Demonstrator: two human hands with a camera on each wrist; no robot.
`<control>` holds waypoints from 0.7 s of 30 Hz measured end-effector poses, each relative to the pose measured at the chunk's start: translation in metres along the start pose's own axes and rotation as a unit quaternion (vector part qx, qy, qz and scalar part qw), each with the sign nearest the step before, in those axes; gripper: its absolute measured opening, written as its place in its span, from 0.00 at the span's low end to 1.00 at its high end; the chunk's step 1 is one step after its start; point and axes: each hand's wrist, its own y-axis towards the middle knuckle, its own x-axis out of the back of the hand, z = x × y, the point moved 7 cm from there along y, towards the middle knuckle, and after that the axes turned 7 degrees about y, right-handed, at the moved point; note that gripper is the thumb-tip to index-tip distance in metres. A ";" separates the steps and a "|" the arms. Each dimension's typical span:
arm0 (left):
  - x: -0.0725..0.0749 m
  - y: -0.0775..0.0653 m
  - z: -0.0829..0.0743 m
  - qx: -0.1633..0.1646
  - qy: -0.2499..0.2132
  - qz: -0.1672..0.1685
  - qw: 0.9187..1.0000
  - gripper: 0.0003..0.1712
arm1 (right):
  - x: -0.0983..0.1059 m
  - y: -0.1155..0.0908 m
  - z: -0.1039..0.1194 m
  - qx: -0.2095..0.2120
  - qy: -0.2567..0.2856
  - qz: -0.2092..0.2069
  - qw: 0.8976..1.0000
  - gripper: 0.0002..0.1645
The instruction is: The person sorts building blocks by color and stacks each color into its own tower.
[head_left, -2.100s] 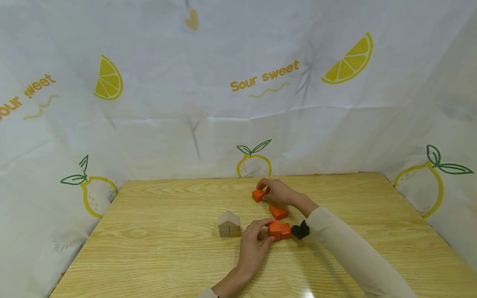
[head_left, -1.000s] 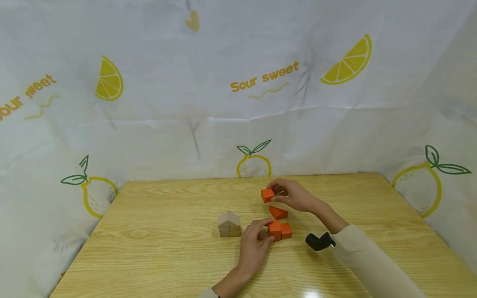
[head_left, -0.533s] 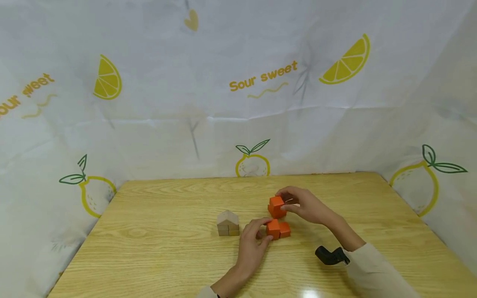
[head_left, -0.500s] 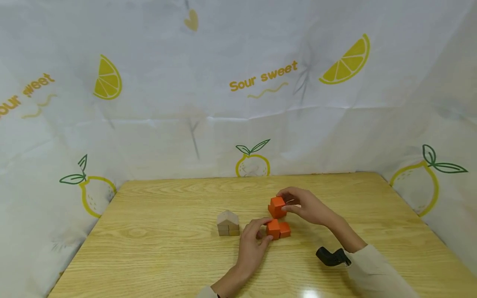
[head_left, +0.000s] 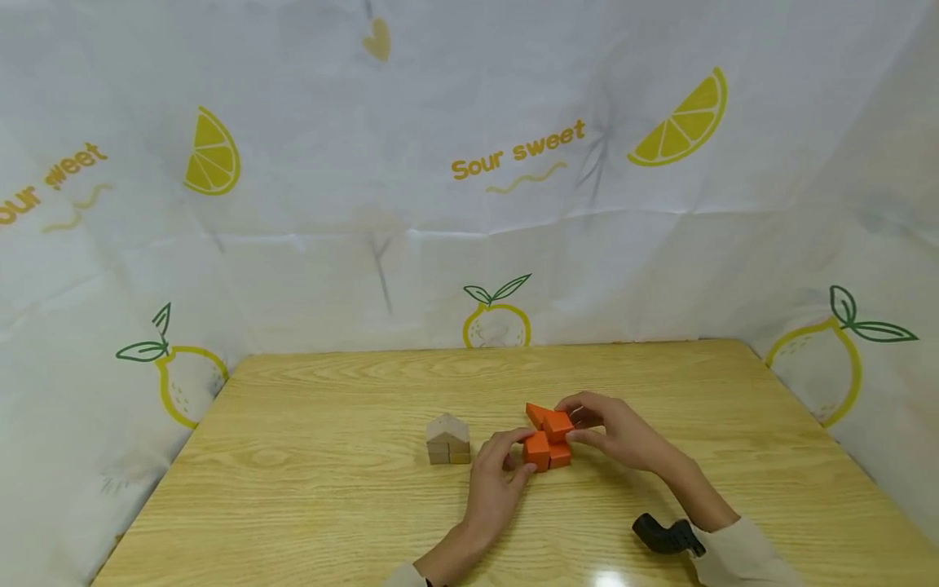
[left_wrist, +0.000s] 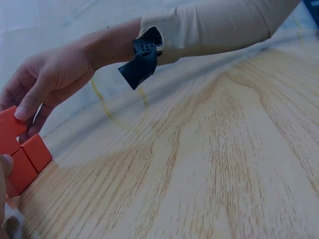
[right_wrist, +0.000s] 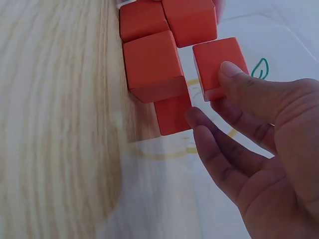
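Note:
In the head view, my left hand (head_left: 493, 481) pinches the upper orange cube (head_left: 537, 450) of a two-cube stack between thumb and fingers. A third orange cube (head_left: 560, 455) sits on the table against the stack's right side. Just above that cube, my right hand (head_left: 623, 432) holds another orange cube (head_left: 558, 425) by thumb and fingertips. The right wrist view shows a gap between this held cube (right_wrist: 219, 67) and the lower cube (right_wrist: 152, 64). Behind them lies an orange triangular block (head_left: 535, 414), partly hidden.
A small house of plain wooden blocks (head_left: 448, 440) stands left of the left hand. The wooden table (head_left: 315, 473) meets a lemon-print cloth (head_left: 330, 285) at the back and sides. A black wrist mount (head_left: 666, 534) juts from the right sleeve above the table.
My right hand has carried its cube from the back of the table toward me and rightward, past the triangular block to above the lone cube. The left hand has kept its place.

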 end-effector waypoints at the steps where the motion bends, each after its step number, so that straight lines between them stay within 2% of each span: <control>1: 0.000 0.000 0.000 0.001 0.000 0.000 1.000 0.29 | -0.001 -0.001 0.000 0.001 0.004 0.002 1.000 0.20; 7: 0.001 0.000 -0.001 0.003 -0.003 -0.003 1.000 0.29 | -0.008 -0.007 0.000 0.014 0.017 0.014 1.000 0.21; 15: 0.001 0.000 -0.003 0.000 -0.003 -0.003 1.000 0.29 | -0.009 -0.012 -0.005 -0.013 0.022 -0.001 1.000 0.21; 21: 0.001 0.001 -0.002 0.002 -0.005 -0.001 1.000 0.29 | -0.009 -0.014 -0.001 -0.009 0.025 0.006 1.000 0.21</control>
